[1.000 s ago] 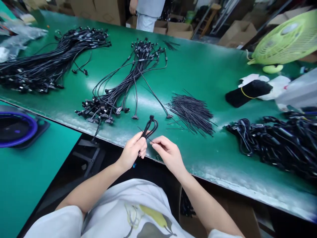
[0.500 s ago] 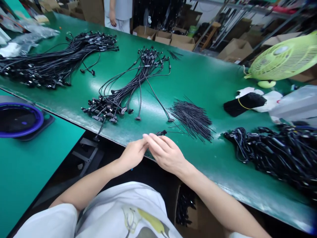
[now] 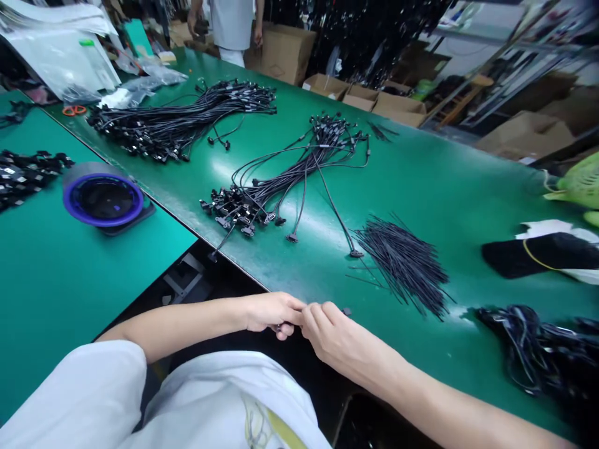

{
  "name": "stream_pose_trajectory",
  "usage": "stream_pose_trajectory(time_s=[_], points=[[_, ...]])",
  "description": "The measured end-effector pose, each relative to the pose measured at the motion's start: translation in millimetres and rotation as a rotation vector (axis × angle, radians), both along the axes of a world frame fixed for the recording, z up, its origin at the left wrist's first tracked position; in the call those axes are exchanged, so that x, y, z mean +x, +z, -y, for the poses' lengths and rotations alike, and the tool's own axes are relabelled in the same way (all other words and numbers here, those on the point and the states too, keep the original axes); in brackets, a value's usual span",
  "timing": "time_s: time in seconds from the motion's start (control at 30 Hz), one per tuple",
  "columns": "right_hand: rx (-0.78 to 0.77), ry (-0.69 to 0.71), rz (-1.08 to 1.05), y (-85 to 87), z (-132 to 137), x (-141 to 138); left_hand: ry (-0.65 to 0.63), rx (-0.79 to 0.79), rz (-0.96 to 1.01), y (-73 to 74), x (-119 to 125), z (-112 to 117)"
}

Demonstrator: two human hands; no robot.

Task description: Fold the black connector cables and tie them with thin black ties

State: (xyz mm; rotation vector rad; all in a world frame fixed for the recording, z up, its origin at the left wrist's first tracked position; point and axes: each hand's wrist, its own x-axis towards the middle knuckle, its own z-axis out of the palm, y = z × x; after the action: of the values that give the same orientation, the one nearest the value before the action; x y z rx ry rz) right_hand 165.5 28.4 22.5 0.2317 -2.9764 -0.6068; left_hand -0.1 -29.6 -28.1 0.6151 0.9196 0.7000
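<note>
My left hand (image 3: 276, 315) and my right hand (image 3: 327, 327) meet at the table's near edge, fingertips pinched together. Most of what they hold is hidden; it appears to be a black cable, whose connector (image 3: 346, 311) pokes out beyond my right hand. A small dark bit also shows under my left fingers. Ahead lies a bundle of black cables (image 3: 290, 178) with connectors at both ends; one loose connector (image 3: 356, 254) points toward me. To the right of it is a spread pile of thin black ties (image 3: 407, 265).
A larger cable bundle (image 3: 187, 118) lies far left. At left, a purple-rimmed roll (image 3: 103, 199) sits on a lower green table. On the right are a banded black bundle (image 3: 519, 255), coiled cables (image 3: 528, 349) and a green fan (image 3: 580, 184). A person (image 3: 231, 28) stands behind the table.
The view has swung left, so things on the table appear further right. My hands have gone from overlapping palms to fingertips pinched together at the table edge.
</note>
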Motion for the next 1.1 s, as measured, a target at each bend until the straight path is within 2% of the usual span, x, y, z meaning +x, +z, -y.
stream_pose_trajectory(time_s=[0.07,0.17,0.27,0.4,0.47,0.57,0.63,0.67,0.7,0.77,0.87,0.93,1.0,1.03,1.1], points=[[0.080,-0.038,0.007,-6.3,-2.4,-0.5,0.027,0.082,-0.153,-0.1,6.2,1.2],[0.110,-0.163,-0.050,-16.1,-12.1,-4.7,0.132,0.306,-0.403,-2.4,13.6,-0.1],[0.014,-0.296,-0.169,-22.5,-23.2,-10.2,0.261,0.486,-0.529,-5.5,17.8,-3.8],[-0.216,-0.566,-0.416,-23.8,-16.9,-9.6,0.321,0.497,-0.534,-4.4,25.2,-4.8],[-0.474,-0.711,-0.554,-24.6,-5.1,-8.5,0.359,0.546,-0.506,-1.2,26.1,-5.8],[-1.108,-0.835,-0.757,-33.7,7.0,-9.3,0.388,0.603,-0.493,5.6,18.6,-13.8],[-1.511,-0.825,-0.782,-42.5,6.8,-6.2,0.316,0.666,-0.485,12.6,12.0,-18.2],[-1.643,-0.807,-0.754,-45.7,4.3,-2.5,0.254,0.716,-0.477,16.4,9.8,-18.3],[-1.709,-0.797,-0.715,-47.7,0.4,2.5,0.189,0.771,-0.477,19.7,8.7,-16.9],[-1.645,-0.812,-0.679,-46.5,-10.3,13.6,0.086,0.850,-0.534,22.3,9.9,-11.8],[-1.242,-0.831,-0.761,-33.6,-21.8,24.8,0.068,0.799,-0.631,12.4,16.0,-8.0],[-0.977,-0.711,-0.767,-22.5,-16.9,24.8,0.137,0.635,-0.505,2.3,17.6,-10.8],[-0.805,-0.532,-0.669,-15.7,-2.8,19.6,0.218,0.457,-0.305,-1.6,14.3,-15.4],[-0.760,-0.458,-0.595,-15.0,5.0,16.1,0.249,0.404,-0.238,0.3,11.1,-16.6],[-0.712,-0.382,-0.481,-18.3,15.1,10.2,0.286,0.425,-0.221,11.4,3.9,-14.6]])
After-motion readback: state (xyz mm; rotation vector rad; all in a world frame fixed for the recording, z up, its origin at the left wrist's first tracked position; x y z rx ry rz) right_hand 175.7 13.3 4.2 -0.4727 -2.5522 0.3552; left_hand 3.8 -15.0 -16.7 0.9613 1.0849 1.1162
